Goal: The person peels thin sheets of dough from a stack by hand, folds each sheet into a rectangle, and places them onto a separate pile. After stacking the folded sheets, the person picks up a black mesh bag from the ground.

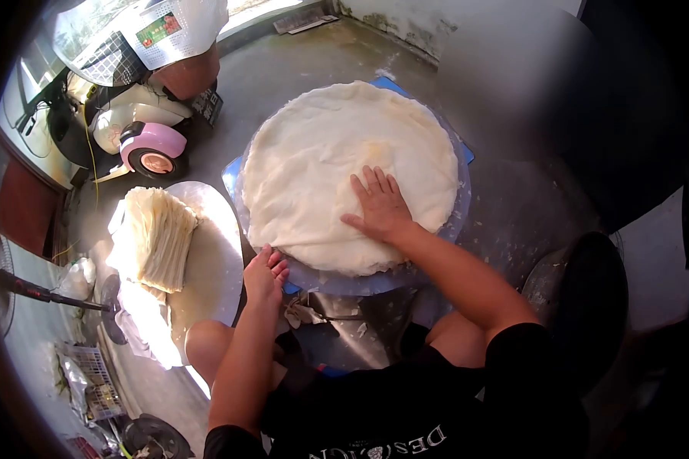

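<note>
A wide, round stack of thin pale dough sheets (pixel 306 153) lies on a round board (pixel 344 284) in front of me, its surface wrinkled and its edge uneven. My right hand (pixel 380 208) rests flat on the top sheet, right of the middle, with the fingers spread. At the near left edge of the stack is my left hand (pixel 266 274), its fingers curled in against the sheet's rim, where a small fold shows. The exact grip of those fingertips is partly hidden.
To the left, a thick folded pile of similar sheets (pixel 157 241) sits on a second round board (pixel 214 264). Beyond it stands a scooter-like vehicle with a pink wheel cover (pixel 155 140) and a white basket (pixel 161 34). A plastic crate (pixel 92 382) is at the lower left.
</note>
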### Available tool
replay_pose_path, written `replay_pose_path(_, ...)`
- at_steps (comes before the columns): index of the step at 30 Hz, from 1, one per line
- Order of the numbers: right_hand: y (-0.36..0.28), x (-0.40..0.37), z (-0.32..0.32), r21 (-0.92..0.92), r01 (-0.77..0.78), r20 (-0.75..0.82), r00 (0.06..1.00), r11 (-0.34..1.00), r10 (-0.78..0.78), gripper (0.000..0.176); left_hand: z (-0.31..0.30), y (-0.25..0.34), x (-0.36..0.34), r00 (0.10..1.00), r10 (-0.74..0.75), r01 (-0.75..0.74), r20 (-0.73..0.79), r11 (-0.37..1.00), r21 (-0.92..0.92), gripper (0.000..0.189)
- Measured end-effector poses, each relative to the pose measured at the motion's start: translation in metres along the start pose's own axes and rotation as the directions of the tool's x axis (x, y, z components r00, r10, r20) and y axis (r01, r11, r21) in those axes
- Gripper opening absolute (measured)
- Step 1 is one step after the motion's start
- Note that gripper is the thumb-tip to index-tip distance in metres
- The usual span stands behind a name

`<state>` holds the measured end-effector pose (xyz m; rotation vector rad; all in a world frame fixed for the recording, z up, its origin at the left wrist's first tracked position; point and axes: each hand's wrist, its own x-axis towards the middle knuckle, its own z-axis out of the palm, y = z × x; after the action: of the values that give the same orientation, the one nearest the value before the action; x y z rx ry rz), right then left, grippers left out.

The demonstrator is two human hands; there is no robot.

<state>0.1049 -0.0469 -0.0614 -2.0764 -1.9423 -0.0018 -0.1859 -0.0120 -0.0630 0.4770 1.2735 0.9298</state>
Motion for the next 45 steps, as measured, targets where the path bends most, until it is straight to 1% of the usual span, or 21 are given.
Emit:
replay_pose_path(4, -0.009, -0.004, -0.007, 0.022, -0.032, -0.054, 0.998, 0.999, 0.033, 0.08, 0.006, 0.003, 0.019, 1.0, 0.005, -0.005, -0.002, 1.0, 0.015, 0.031)
replay_pose_path(7, -0.026, -0.015, -0.014, 0.046, 0.143, -0.163, 0.978, 0.989, -0.134, 0.074, 0.014, 0.003, 0.023, 0.991, 0.074, -0.075, -0.116, 0.997, -0.004, 0.025)
replay_pose_path(10, -0.049, -0.039, -0.026, 0.185, 0.274, -0.054, 0.962, 0.944, -0.269, 0.07, 0.021, 0.006, 0.021, 0.954, 0.202, -0.215, -0.221, 0.976, -0.036, 0.02)
replay_pose_path(12, -0.062, -0.061, -0.024, 0.138, 0.406, -0.132, 0.911, 0.903, -0.39, 0.072, 0.027, 0.006, 0.014, 0.809, 0.565, -0.557, -0.158, 0.825, 0.099, 0.019)
replay_pose_path(13, -0.064, -0.065, -0.019, 0.141, 0.401, -0.131, 0.914, 0.905, -0.384, 0.072, 0.033, 0.008, 0.006, 0.811, 0.564, -0.554, -0.154, 0.826, 0.104, 0.019)
replay_pose_path(15, -0.067, -0.069, -0.008, 0.088, 0.376, -0.154, 0.92, 0.923, -0.36, 0.07, 0.054, 0.015, -0.009, 0.533, 0.836, -0.811, 0.134, 0.458, 0.365, 0.022)
replay_pose_path(17, -0.068, -0.069, -0.007, 0.123, 0.36, -0.148, 0.928, 0.925, -0.342, 0.07, 0.095, 0.023, -0.044, 0.36, 0.859, -0.895, 0.365, 0.207, 0.394, 0.012)
replay_pose_path(19, -0.067, -0.069, -0.007, 0.158, 0.351, -0.145, 0.933, 0.923, -0.33, 0.07, 0.13, 0.018, -0.051, 0.173, 0.774, -0.959, 0.609, -0.009, 0.283, 0.012)
replay_pose_path(20, -0.065, -0.07, -0.007, 0.279, 0.358, -0.14, 0.933, 0.891, -0.331, 0.067, 0.145, 0.011, -0.052, 0.145, 0.68, -0.959, 0.719, -0.081, 0.271, 0.013)
replay_pose_path(22, -0.064, -0.069, -0.012, 0.556, 0.321, -0.135, 0.945, 0.767, -0.298, 0.055, 0.164, -0.008, -0.051, 0.187, 0.465, -0.906, 0.866, -0.258, 0.334, 0.014)
replay_pose_path(23, -0.065, -0.072, -0.014, 0.555, 0.315, -0.132, 0.947, 0.769, -0.293, 0.055, 0.168, -0.013, -0.048, 0.222, 0.322, -0.889, 0.92, -0.322, 0.327, 0.013)
replay_pose_path(25, -0.067, -0.081, -0.026, 0.518, 0.254, -0.038, 0.961, 0.817, -0.275, 0.041, 0.172, -0.021, -0.038, 0.348, 0.229, -0.893, 0.909, -0.214, 0.396, 0.013)
replay_pose_path(26, -0.065, -0.084, -0.031, 0.517, 0.242, -0.034, 0.964, 0.821, -0.263, 0.041, 0.172, -0.023, -0.032, 0.344, 0.22, -0.898, 0.913, -0.209, 0.388, 0.013)
replay_pose_path(28, -0.062, -0.086, -0.04, 0.323, 0.35, -0.212, 0.932, 0.88, -0.293, 0.026, 0.168, -0.015, -0.023, 0.459, 0.366, -0.876, 0.81, 0.031, 0.482, 0.011)
replay_pose_path(29, -0.055, -0.084, -0.044, 0.321, 0.347, -0.207, 0.934, 0.881, -0.293, 0.026, 0.162, -0.012, -0.013, 0.321, 0.481, -0.92, 0.816, -0.045, 0.388, 0.008)
replay_pose_path(33, -0.017, -0.062, -0.062, 0.188, 0.28, -0.223, 0.946, 0.942, -0.236, 0.012, 0.14, 0.011, -0.002, 0.287, 0.486, -0.904, 0.826, -0.147, 0.401, 0.017)
replay_pose_path(35, -0.001, -0.05, -0.063, 0.212, 0.127, -0.287, 0.956, 0.969, -0.062, 0.01, 0.135, 0.023, 0.008, 0.276, 0.485, -0.873, 0.83, -0.235, 0.428, 0.023)
replay_pose_path(37, 0.012, -0.044, -0.055, 0.229, 0.069, -0.203, 0.979, 0.971, -0.022, 0.009, 0.139, 0.033, 0.024, 0.09, 0.38, -0.837, 0.92, -0.472, 0.277, 0.034)
replay_pose_path(39, 0.019, -0.042, -0.047, 0.24, 0.01, -0.119, 0.993, 0.971, 0.019, 0.008, 0.143, 0.04, 0.039, 0.085, 0.346, -0.848, 0.934, -0.467, 0.25, 0.036)
replay_pose_path(41, 0.024, -0.039, -0.041, 0.231, -0.018, -0.078, 0.996, 0.973, 0.037, 0.009, 0.151, 0.049, 0.059, 0.02, 0.165, -0.844, 0.986, -0.526, 0.105, 0.033)
replay_pose_path(45, 0.027, -0.035, -0.037, 0.292, -0.044, -0.104, 0.992, 0.956, 0.077, 0.01, 0.168, 0.07, 0.066, 0.162, 0.043, -0.847, 0.986, -0.507, 0.161, 0.025)
